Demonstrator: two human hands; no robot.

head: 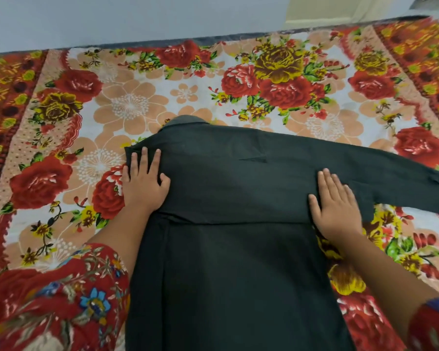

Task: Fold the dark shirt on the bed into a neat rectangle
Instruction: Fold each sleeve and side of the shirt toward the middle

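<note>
The dark shirt [228, 198] lies flat on the bed, back side up, collar [185, 121] pointing away from me. One sleeve [380, 171] is folded across the shoulders and reaches out past the right side. My left hand [143, 181] presses flat on the shirt's left shoulder edge, fingers spread. My right hand [333, 206] lies flat on the right side where the sleeve leaves the body. Neither hand grips cloth. The shirt's lower hem runs out of view at the bottom.
A floral bedsheet [127, 102] with red roses covers the bed. A pale blue wall [137, 16] runs along the far edge. A cream door or cabinet [322, 11] stands at the back right. My red patterned sleeve [61, 300] fills the lower left.
</note>
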